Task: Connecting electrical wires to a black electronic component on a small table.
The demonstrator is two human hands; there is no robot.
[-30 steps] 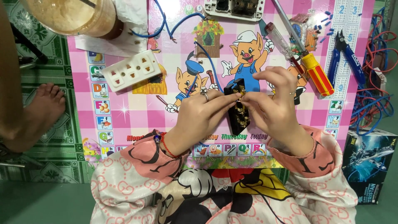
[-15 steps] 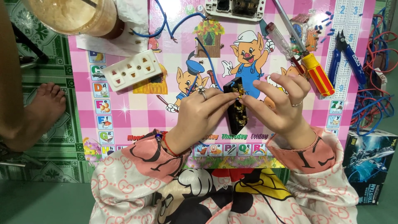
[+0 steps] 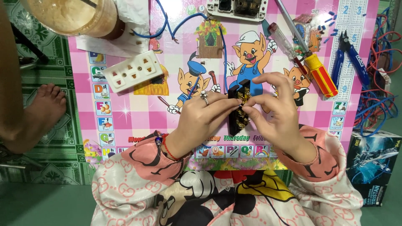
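Note:
A black socket insert (image 3: 238, 104) with brass contacts stands upright over the pink cartoon table (image 3: 138, 113). My left hand (image 3: 201, 121), with a ring on one finger, grips it from the left. My right hand (image 3: 276, 113) pinches its brass part from the right with thumb and forefinger. A blue wire (image 3: 224, 54) runs from the insert up to a white socket housing (image 3: 238, 8) at the table's far edge.
A white socket cover (image 3: 133, 75) lies at the left. A yellow-and-red screwdriver (image 3: 320, 75), a clear-handled screwdriver (image 3: 284, 39) and blue cutters (image 3: 349, 56) lie at the right. A drink cup (image 3: 71, 16) stands top left. Another person's bare foot (image 3: 44, 109) rests left; a box (image 3: 370, 167) sits right.
My right hand's fingers have shifted on the insert, from spread over its top to a pinch on the brass contacts. The insert stays upright in my left hand.

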